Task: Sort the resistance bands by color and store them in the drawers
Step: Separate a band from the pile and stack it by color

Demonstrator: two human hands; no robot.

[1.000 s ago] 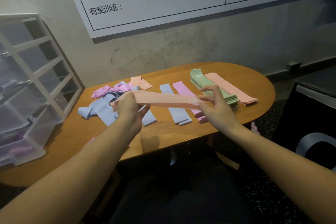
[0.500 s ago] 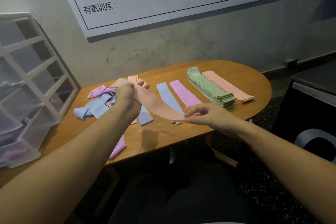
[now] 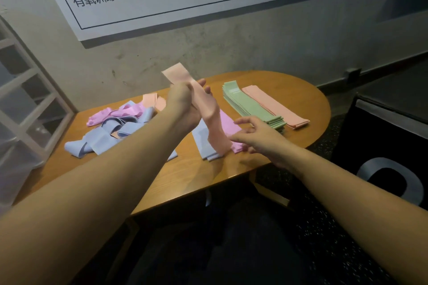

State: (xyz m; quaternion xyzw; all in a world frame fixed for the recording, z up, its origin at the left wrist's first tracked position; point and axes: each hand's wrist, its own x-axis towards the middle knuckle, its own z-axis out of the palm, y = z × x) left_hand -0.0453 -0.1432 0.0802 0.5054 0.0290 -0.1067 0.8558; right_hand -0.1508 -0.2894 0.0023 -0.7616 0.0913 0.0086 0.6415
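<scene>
drawer unit cut off at left edge, hanging peach band motion-blurred

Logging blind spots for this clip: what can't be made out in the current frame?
- Head view: drawer unit cut off by the left edge; its contents are too murky.
- Peach band blurred where the left hand grips it.
- Blue strips' near parts hidden by the left forearm.

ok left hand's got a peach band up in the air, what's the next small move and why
Probably carry the peach band right and lay it flat on the peach stack beside the green stack. The left hand grips it raised and hanging, the right hand is open near its lower end, free to steady it, and that stack matches its color.
</scene>
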